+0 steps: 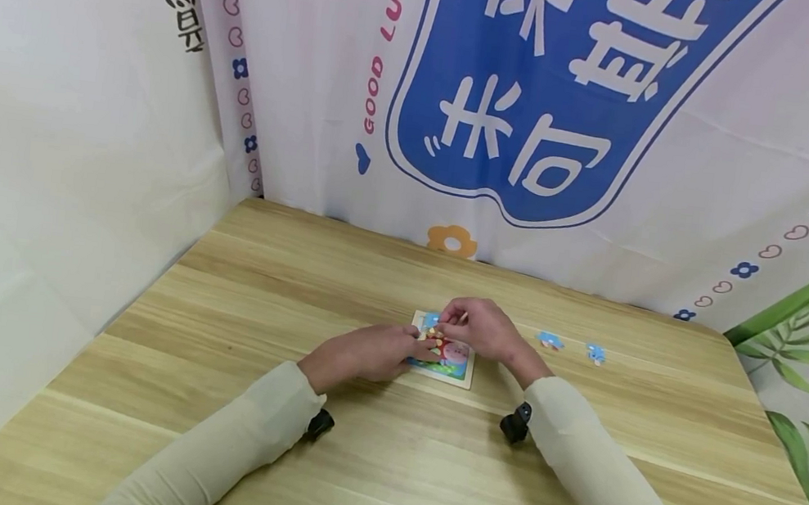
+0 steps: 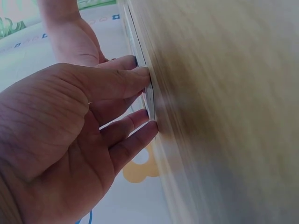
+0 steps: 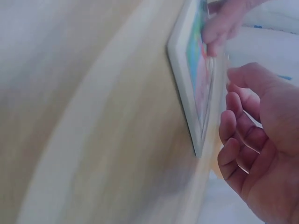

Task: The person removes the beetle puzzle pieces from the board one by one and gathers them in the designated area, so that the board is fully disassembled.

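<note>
A small square jigsaw board [image 1: 461,383] lies on the table, with a bright cartoon picture in a pale frame. My left hand [image 1: 372,352] rests at its left side, thumb and fairly straight fingers touching the edge and the picture. Over the far part of the board, my right hand [image 1: 488,330] pinches a small puzzle piece between thumb and forefinger; its other fingers curl loosely. The fingers mostly hide that piece. In the right wrist view, the board [image 3: 182,70] shows its frame side-on, the left fingertips [image 3: 215,39] on the picture.
Two loose blue puzzle pieces lie right of the board, one nearer [image 1: 551,340] and one farther right [image 1: 595,354]. The wood-grain table [image 1: 382,464] meets a printed cloth [image 1: 316,111] at the back and left. Dark wrist devices [image 1: 515,425] hang below the cuffs.
</note>
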Tool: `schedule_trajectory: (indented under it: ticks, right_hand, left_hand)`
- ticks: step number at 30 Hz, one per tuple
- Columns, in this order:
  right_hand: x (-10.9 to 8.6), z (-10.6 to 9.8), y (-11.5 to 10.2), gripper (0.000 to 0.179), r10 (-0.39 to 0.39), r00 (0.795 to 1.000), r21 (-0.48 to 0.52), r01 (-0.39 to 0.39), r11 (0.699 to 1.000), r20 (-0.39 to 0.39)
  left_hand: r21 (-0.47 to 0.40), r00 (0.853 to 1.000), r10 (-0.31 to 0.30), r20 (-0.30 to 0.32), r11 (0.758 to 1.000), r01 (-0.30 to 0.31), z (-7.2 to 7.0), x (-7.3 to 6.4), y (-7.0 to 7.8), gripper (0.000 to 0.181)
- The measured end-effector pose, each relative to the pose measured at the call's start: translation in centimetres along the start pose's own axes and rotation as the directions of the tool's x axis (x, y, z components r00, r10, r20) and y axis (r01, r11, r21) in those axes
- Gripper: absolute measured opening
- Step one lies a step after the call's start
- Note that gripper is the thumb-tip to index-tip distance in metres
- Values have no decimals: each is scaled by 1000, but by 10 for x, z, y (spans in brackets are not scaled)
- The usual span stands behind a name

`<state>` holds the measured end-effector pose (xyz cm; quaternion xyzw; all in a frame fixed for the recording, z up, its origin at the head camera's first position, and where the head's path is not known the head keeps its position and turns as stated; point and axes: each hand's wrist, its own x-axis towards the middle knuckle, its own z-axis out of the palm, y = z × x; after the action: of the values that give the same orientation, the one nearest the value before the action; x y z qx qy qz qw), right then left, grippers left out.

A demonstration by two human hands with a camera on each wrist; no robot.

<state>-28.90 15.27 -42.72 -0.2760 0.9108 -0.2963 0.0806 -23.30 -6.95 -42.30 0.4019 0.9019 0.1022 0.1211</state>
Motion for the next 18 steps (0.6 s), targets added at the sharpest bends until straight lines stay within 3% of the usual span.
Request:
schedule_trajectory:
  ticks: [6, 18]
  right_hand:
    - [-8, -9, 10, 6, -16, 1000, 8, 16, 1000, -9]
    - [-33, -30, 39, 6, 35, 997, 1, -35, 999, -69]
  left_hand:
    - [-6, 1000, -3, 8, 1000, 3, -1, 1, 1, 47]
    - [-19, 1000, -16, 8, 1000, 16, 0, 2, -1, 45]
